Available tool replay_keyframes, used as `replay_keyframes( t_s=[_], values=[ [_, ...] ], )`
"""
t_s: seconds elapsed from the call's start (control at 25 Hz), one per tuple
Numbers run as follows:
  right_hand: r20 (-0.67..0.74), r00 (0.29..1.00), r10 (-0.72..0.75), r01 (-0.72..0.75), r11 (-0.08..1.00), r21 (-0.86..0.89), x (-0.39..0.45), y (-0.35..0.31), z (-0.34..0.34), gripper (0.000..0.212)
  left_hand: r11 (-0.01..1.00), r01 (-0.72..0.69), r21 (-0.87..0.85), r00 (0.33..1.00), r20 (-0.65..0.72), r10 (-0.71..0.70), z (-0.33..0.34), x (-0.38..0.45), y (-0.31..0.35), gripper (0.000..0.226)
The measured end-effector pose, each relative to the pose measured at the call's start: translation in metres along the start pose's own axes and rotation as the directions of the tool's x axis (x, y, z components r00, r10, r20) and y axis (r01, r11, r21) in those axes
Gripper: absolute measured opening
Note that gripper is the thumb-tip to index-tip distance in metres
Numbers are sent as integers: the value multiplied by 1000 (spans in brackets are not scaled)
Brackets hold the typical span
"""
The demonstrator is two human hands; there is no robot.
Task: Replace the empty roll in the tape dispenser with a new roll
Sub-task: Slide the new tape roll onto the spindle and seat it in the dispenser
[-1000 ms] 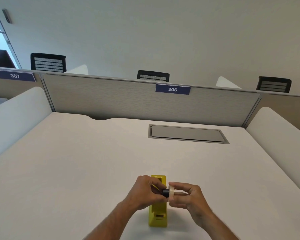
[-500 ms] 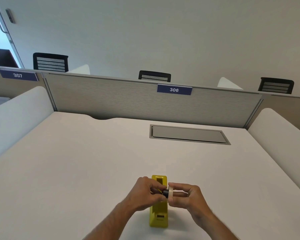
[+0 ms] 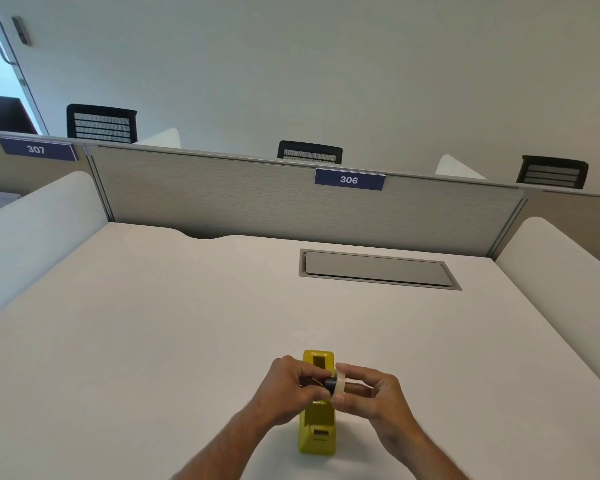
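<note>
Fingers: left hand (image 3: 288,389) pinches one black hub (image 3: 329,385) | right hand (image 3: 371,393) one tape roll (image 3: 340,384) | one yellow dispenser (image 3: 317,431)

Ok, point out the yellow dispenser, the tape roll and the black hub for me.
yellow dispenser (image 3: 317,433): head view, near sloped front face.
tape roll (image 3: 340,384): head view, pale outer band.
black hub (image 3: 329,384): head view, dark cylinder beside the roll.
</note>
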State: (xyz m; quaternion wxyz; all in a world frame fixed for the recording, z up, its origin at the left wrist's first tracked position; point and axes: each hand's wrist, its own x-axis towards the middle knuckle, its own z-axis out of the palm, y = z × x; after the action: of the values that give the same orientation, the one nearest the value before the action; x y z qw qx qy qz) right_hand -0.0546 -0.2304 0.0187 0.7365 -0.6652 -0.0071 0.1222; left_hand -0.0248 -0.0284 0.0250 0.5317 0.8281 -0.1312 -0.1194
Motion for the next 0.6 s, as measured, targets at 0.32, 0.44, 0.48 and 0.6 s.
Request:
replay_keyframes(
  t_s=[0.32, 0.44, 0.48, 0.6],
  values=[
    [-33, 999, -5, 0, 988, -151, 2, 2, 6, 51, 986, -29, 167, 996, 88, 14, -1, -1, 5, 33],
    [-47, 999, -17, 7, 981, -193, 5, -1, 8, 52, 986, -29, 166, 998, 66, 19, -4, -1, 5, 33],
    [-65, 997, -35, 17, 969, -247, 8, -2, 9, 51, 986, -34, 164, 998, 64, 24, -5, 0, 4, 33],
    [-96, 992, -79, 42, 939, -343, 16, -5, 14, 49, 987, -42, 157, 998, 45, 36, -6, 3, 3, 36]
  ],
)
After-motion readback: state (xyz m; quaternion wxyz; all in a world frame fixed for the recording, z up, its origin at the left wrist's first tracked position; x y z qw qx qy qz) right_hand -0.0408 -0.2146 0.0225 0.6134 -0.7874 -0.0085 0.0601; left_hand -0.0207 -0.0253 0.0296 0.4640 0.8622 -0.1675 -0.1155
